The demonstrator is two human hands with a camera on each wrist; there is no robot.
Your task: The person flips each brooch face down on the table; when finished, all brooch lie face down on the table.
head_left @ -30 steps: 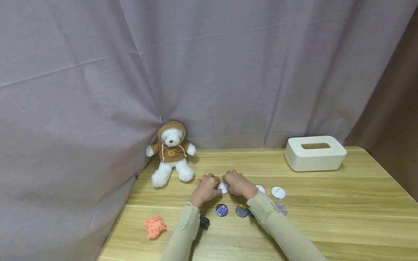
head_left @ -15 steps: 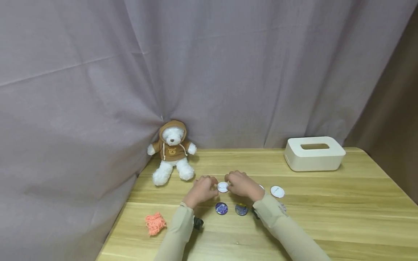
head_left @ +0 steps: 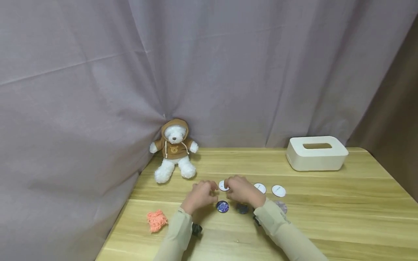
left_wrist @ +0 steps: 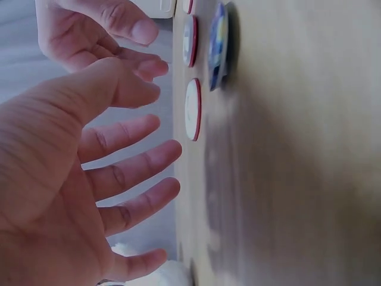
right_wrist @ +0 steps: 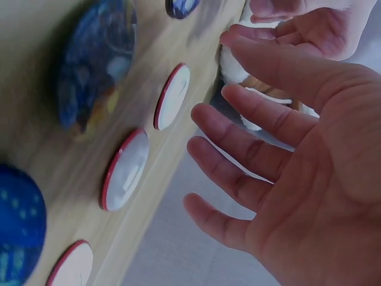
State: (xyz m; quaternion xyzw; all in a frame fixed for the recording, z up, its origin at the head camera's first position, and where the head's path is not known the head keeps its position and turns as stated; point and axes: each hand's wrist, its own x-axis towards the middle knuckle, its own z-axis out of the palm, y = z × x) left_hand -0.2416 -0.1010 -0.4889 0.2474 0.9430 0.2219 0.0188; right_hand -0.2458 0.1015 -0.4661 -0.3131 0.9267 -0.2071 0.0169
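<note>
Both hands are held just above the table, with a pin badge point(head_left: 223, 186) lying white back up between and beyond them. My left hand point(head_left: 200, 195) has its fingers spread, touching nothing in the left wrist view. My right hand point(head_left: 243, 190) hovers with fingers loosely extended, partly covering that badge in the head view. Two more white-backed badges, a middle one point(head_left: 260, 188) and a right one point(head_left: 279, 191), complete the far row. Nearer lie picture-side-up badges: a purple-blue one point(head_left: 222, 206), a dark one point(head_left: 242, 208) and a pale one point(head_left: 281, 207) partly behind the right sleeve.
A bundle of coral yarn point(head_left: 157, 220) lies at the left of the wooden table point(head_left: 326, 224). A white teddy bear point(head_left: 175, 150) in a brown hoodie sits at the back left. At the back right stands a white tissue box point(head_left: 316, 154), before a grey curtain.
Both hands have let go of the leftmost white-backed badge and drawn back toward the person. The middle white-backed badge, earlier partly covered by the right arm, now shows.
</note>
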